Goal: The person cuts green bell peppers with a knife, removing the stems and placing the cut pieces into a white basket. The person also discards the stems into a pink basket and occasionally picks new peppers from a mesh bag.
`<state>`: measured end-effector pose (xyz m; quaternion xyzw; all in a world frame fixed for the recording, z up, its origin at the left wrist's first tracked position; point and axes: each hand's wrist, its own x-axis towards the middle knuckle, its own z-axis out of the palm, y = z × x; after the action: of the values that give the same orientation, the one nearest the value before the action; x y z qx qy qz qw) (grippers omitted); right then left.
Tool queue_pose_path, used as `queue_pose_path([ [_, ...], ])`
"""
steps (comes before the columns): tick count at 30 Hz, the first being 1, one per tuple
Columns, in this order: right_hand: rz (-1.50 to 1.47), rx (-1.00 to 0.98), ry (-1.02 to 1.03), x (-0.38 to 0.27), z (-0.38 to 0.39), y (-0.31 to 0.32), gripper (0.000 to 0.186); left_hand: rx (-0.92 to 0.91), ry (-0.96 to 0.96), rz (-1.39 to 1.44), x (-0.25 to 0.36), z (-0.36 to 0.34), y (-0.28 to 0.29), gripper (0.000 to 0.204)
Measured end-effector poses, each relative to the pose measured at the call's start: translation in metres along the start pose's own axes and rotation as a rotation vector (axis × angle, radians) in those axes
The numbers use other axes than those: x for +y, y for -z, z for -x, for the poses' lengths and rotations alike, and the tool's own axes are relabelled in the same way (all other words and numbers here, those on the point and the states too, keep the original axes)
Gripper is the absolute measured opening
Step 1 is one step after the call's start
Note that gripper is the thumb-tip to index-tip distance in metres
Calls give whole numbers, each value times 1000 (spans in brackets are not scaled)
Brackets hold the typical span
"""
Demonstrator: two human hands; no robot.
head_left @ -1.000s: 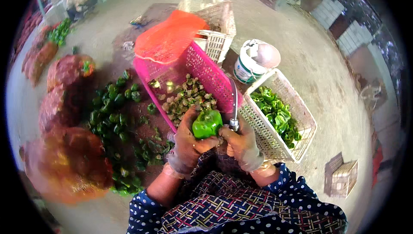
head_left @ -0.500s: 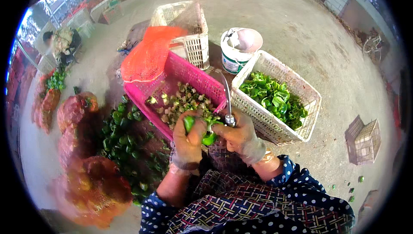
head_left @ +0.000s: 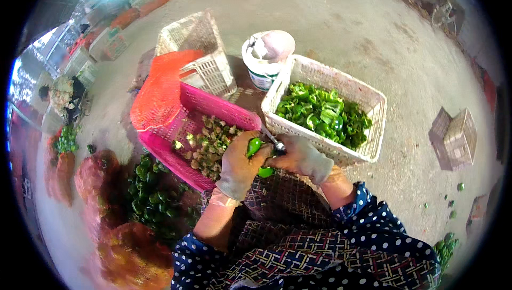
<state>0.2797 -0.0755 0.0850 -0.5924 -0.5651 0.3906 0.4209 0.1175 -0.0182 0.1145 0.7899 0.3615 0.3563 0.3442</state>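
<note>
My left hand (head_left: 239, 166), in a soiled work glove, is closed around a green bell pepper (head_left: 255, 146), parts of which show above and below the thumb. Right beside it, my gloved right hand (head_left: 305, 157) grips a knife (head_left: 278, 145) with a metal collar; its thin blade points up and left and is partly hard to make out. Both hands meet over the near right corner of a pink crate (head_left: 152, 143) holding cut pepper cores and stems (head_left: 210, 148). To the right, a white crate (head_left: 377, 130) contains cut green pepper pieces (head_left: 325, 111).
Orange netting (head_left: 160, 90) drapes over the pink crate's far left corner. Behind stand another white crate (head_left: 218, 74) and a white bucket (head_left: 261, 76). Whole peppers (head_left: 149, 191) and filled net sacks (head_left: 133, 255) lie at left. A person (head_left: 64, 98) sits farther off.
The view has shifted, so the crates appear farther left. My right hand has turned, and the knife blade has swung from upright to slanting left. The pepper stays in my left hand.
</note>
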Motion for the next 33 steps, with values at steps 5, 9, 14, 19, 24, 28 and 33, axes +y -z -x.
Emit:
queue_pose_path([
  [5,-392,-183,49,63,4,-41,29,-140,31,-128,-4,5,-10,40],
  [9,-925,0,-301,63,25,-53,38,-100,333,288,-34,33,-18,48],
  [14,-685,103,-71,75,37,-69,45,-167,100,-142,-33,55,-14,66],
  [19,-551,-156,-199,47,53,-36,43,-216,-106,-226,-35,72,-16,63],
  [24,-712,-208,-234,61,51,-30,33,-377,45,-148,-59,77,-21,59],
  [28,-1176,-409,-406,103,47,-30,32,-305,31,-202,-60,86,-27,52],
  [33,-1723,-530,-226,117,57,-35,38,-309,44,-265,-42,71,-30,45],
])
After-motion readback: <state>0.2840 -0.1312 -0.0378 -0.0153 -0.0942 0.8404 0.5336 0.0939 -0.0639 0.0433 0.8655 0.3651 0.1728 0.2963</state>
